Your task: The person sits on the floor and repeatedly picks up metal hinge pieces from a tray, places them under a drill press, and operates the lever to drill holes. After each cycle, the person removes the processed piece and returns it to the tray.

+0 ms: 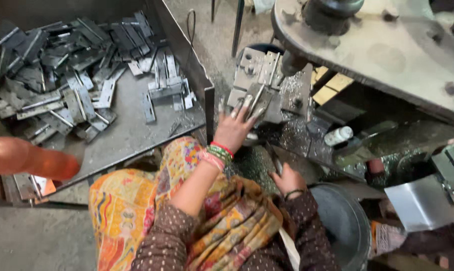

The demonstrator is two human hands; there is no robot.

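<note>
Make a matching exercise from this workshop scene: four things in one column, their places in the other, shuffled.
Things:
1. left hand
2. right hand
3. pile of flat metal pieces
4. white bottle

Places:
A. in the big metal tray at left
B. on the metal piece under the press
C. among the shavings, right of the press
D. low, beside the dark round tub

Pairs: 1-B, 2-D, 3-A, 4-C

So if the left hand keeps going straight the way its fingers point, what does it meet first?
The left hand already has its fingertips on the flat metal hinge plate on the press bed. Straight on lies the machine's round post, though depth is unclear.
</note>
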